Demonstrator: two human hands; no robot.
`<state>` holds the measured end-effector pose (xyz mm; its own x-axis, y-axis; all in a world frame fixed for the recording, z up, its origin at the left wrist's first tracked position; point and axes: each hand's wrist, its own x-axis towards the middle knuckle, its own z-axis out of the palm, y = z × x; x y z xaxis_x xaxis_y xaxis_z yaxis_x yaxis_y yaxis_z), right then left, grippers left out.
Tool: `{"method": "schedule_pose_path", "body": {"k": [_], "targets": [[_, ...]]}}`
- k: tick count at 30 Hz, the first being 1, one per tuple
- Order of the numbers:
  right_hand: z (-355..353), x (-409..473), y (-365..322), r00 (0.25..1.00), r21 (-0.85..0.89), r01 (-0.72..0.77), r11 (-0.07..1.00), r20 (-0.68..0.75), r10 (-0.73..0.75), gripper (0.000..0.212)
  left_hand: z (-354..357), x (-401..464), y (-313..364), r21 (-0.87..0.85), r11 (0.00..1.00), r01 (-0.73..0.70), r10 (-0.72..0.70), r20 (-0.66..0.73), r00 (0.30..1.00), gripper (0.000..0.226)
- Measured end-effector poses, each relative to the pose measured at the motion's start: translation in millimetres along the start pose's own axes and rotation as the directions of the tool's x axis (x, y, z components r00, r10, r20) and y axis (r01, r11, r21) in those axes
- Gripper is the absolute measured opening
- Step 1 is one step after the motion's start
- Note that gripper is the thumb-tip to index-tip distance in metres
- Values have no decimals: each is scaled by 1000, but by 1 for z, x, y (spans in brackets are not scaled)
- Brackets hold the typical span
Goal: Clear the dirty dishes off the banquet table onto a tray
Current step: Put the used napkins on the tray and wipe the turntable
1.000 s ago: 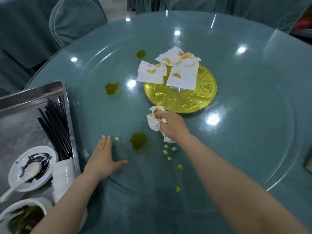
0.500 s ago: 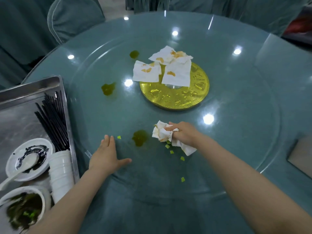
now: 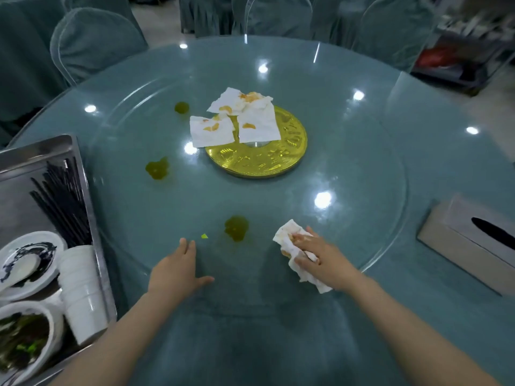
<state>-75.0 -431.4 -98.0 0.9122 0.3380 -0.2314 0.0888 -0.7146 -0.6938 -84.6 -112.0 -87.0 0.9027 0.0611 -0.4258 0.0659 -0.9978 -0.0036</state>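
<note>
- Right hand [image 3: 320, 260] is low on the glass turntable [image 3: 362, 168], fingers curled over a crumpled stained napkin [image 3: 289, 243], pressing it to the glass w/ a firm grip.
- Left hand [image 3: 175, 267] lies flat, palm down, fingers straight, thumb out to the side; it holds nothing.
- Green spill [image 3: 236, 227] is between both hands, a bit further away.
- Tray [image 3: 41, 151] stands at the left edge of the table, w/ black chopsticks [image 3: 61, 201], stacked white cups [image 3: 80, 291], a plate w/ spoon [image 3: 25, 263] and a bowl [image 3: 25, 332]; tray and bowl are partly cut off by the frame.
- Napkin's underside is hidden by the hand.
- Tissue box [image 3: 473, 240] at right is blurred.
</note>
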Motion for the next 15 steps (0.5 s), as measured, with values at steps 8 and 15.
{"method": "schedule_pose_path", "body": {"k": [8, 15], "targets": [[29, -18, 19, 940, -300, -174, 938, -334, 67, 71, 5, -13, 24, 72, 990, -122, 121, 8, 993, 97], [18, 2, 35, 911, -353, -252, 901, -400, 98, 71, 4, -16, 40, 134, 980, -149, 143, 54, 988, 91]]}}
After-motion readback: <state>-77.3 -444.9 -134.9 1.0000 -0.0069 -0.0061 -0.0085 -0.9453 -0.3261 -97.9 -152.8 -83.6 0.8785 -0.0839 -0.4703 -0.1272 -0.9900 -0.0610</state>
